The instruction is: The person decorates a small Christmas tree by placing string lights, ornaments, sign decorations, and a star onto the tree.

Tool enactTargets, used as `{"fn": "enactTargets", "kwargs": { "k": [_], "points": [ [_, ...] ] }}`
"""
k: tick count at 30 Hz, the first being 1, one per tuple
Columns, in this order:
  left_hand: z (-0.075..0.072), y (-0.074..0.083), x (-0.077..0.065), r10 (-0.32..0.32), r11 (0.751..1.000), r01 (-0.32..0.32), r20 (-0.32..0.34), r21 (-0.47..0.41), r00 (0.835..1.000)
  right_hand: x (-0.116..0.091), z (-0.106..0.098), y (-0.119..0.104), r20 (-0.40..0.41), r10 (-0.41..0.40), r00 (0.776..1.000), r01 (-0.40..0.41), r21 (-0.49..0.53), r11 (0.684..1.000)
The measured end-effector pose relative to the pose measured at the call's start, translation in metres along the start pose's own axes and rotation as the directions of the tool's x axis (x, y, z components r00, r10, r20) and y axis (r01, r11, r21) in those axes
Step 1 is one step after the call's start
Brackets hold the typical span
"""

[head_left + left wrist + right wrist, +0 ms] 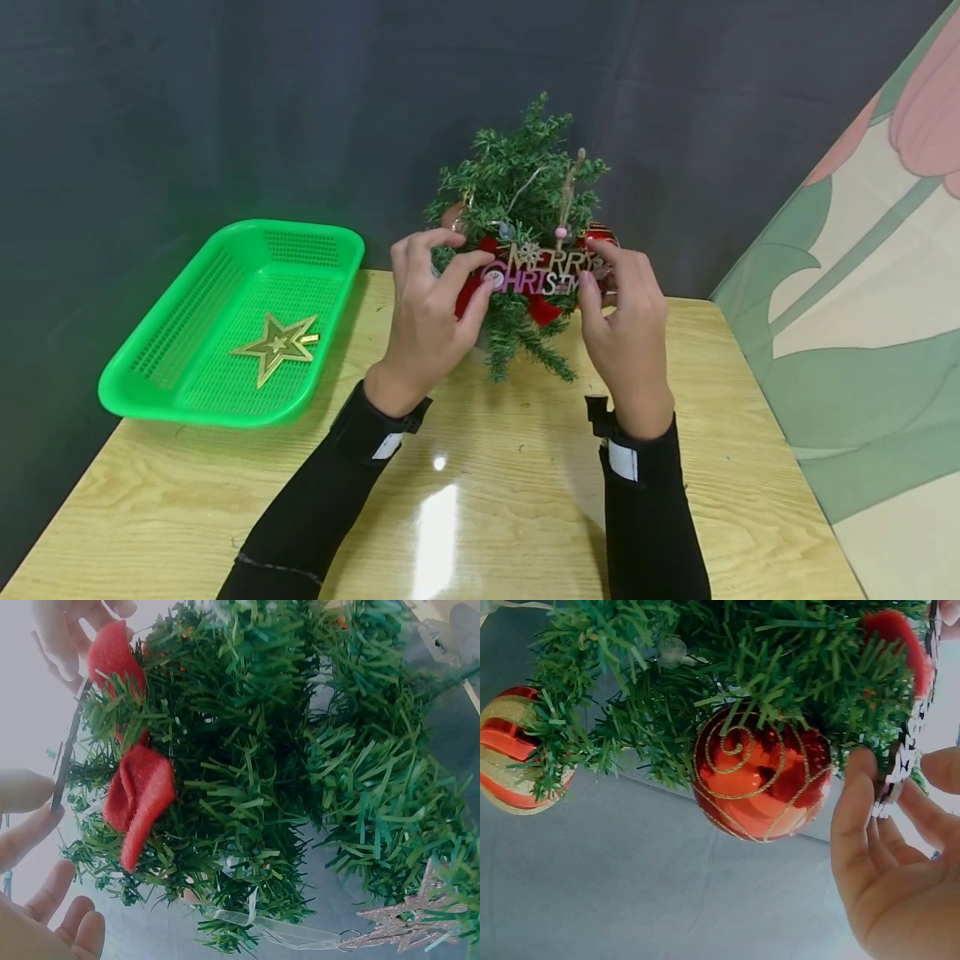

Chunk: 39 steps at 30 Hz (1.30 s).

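A small green Christmas tree (517, 183) stands at the back of the table. On its front hangs a "Merry Christmas" sign (534, 282) from a twine loop with a pink bead. My left hand (431, 312) pinches the sign's left end between thumb and finger. At the opposite end, my right hand (626, 325) holds the edge with its fingertips. From the side, the left wrist view shows the sign (69, 742) as a thin strip before a red bow (146, 791). A shiny red ball (761, 776) hangs near the right fingers.
To the left, a green plastic basket (232, 417) contains a gold star (277, 343). Other tree ornaments include a striped red-and-gold ball (510, 754) and a glittery star (412, 915). A dark curtain (262, 108) rises behind the wooden table (517, 467), and a floral cloth (847, 333) borders the right.
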<state>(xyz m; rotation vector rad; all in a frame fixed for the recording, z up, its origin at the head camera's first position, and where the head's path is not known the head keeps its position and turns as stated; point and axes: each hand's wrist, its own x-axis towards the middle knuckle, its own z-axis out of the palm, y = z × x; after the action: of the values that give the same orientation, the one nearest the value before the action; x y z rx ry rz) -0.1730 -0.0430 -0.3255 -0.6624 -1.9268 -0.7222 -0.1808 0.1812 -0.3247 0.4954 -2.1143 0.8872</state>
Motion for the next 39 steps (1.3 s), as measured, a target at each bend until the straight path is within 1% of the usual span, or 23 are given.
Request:
{"fn": "enactTargets", "kwargs": {
  "k": [6,11,13,15,17,18,19,21,22,23,24,25,26,28,29,30,31,32,34,36,37,38,39],
  "points": [
    [0.002,0.002,-0.002,-0.021,0.999,0.021,0.007,-0.027,1.0,-0.003,-0.006,0.001,0.043,0.084,0.995,-0.084,-0.021,0.996],
    [-0.008,0.001,-0.01,-0.025,0.999,0.025,0.019,-0.03,1.0,-0.008,-0.013,0.0,0.054,0.138,0.989,-0.133,-0.075,0.988],
    [-0.013,0.0,-0.018,-0.035,0.999,0.035,0.021,-0.025,0.999,-0.012,-0.016,-0.002,0.055,0.145,0.988,-0.138,-0.12,0.983],
    [-0.017,-0.001,-0.029,-0.045,0.999,0.046,0.031,-0.027,0.998,-0.018,-0.024,-0.01,0.076,0.161,0.984,-0.143,-0.194,0.97],
    [-0.02,-0.001,-0.043,-0.052,0.998,0.054,0.052,-0.042,0.997,-0.027,-0.037,-0.025,0.138,0.168,0.976,-0.125,-0.273,0.954],
    [-0.021,0.0,-0.05,-0.051,0.997,0.055,0.063,-0.055,0.997,-0.032,-0.045,-0.034,0.185,0.166,0.969,-0.104,-0.306,0.947],
    [-0.02,0.0,-0.057,-0.045,0.996,0.051,0.075,-0.073,0.996,-0.037,-0.053,-0.044,0.244,0.168,0.955,-0.08,-0.332,0.94],
    [-0.019,0.003,-0.069,-0.035,0.994,0.046,0.111,-0.103,0.993,-0.047,-0.064,-0.062,0.388,0.133,0.912,0.002,-0.329,0.944],
    [-0.019,0.004,-0.074,-0.021,0.994,0.036,0.139,-0.106,0.99,-0.051,-0.068,-0.069,0.461,0.106,0.881,0.047,-0.308,0.95],
    [-0.018,0.005,-0.077,-0.003,0.994,0.021,0.176,-0.103,0.984,-0.054,-0.068,-0.075,0.531,0.079,0.844,0.085,-0.278,0.957],
    [-0.017,0.007,-0.08,0.018,0.996,0.002,0.22,-0.09,0.975,-0.057,-0.067,-0.078,0.597,0.051,0.8,0.119,-0.242,0.963],
    [-0.017,0.008,-0.082,0.038,0.997,-0.018,0.272,-0.075,0.962,-0.059,-0.065,-0.081,0.656,0.027,0.754,0.144,-0.206,0.968],
    [-0.018,0.01,-0.083,0.052,0.998,-0.036,0.328,-0.056,0.943,-0.06,-0.061,-0.082,0.705,-0.001,0.709,0.167,-0.166,0.972],
    [-0.024,0.013,-0.084,0.078,0.997,-0.076,0.423,-0.022,0.903,-0.062,-0.05,-0.084,0.775,-0.043,0.631,0.189,-0.1,0.977],
    [-0.028,0.014,-0.083,0.077,0.997,-0.081,0.455,-0.01,0.887,-0.062,-0.044,-0.084,0.797,-0.068,0.6,0.199,-0.067,0.978],
    [-0.033,0.015,-0.083,0.067,0.997,-0.075,0.473,-0.004,0.878,-0.063,-0.037,-0.084,0.816,-0.089,0.571,0.206,-0.037,0.978],
    [-0.039,0.016,-0.083,0.05,0.998,-0.056,0.484,-0.002,0.874,-0.062,-0.03,-0.084,0.832,-0.109,0.544,0.213,-0.012,0.977],
    [-0.045,0.015,-0.083,0.033,0.999,-0.037,0.485,-0.001,0.874,-0.062,-0.023,-0.084,0.844,-0.127,0.52,0.22,0.012,0.976],
    [-0.055,0.011,-0.082,0.002,1.0,-0.002,0.47,-0.001,0.882,-0.059,-0.007,-0.083,0.864,-0.169,0.474,0.231,0.064,0.971],
    [-0.064,0.003,-0.081,-0.033,0.999,0.03,0.432,0.013,0.901,-0.055,0.011,-0.084,0.881,-0.198,0.43,0.232,0.104,0.967],
    [-0.069,-0.002,-0.08,-0.062,0.998,0.054,0.409,0.031,0.911,-0.053,0.02,-0.084,0.885,-0.211,0.415,0.233,0.121,0.965],
    [-0.074,-0.007,-0.08,-0.096,0.995,0.084,0.377,0.048,0.921,-0.051,0.029,-0.085,0.885,-0.226,0.406,0.233,0.139,0.963],
    [-0.079,-0.013,-0.079,-0.143,0.99,0.127,0.345,0.066,0.928,-0.049,0.039,-0.085,0.884,-0.243,0.399,0.228,0.161,0.96]
  ]
}}
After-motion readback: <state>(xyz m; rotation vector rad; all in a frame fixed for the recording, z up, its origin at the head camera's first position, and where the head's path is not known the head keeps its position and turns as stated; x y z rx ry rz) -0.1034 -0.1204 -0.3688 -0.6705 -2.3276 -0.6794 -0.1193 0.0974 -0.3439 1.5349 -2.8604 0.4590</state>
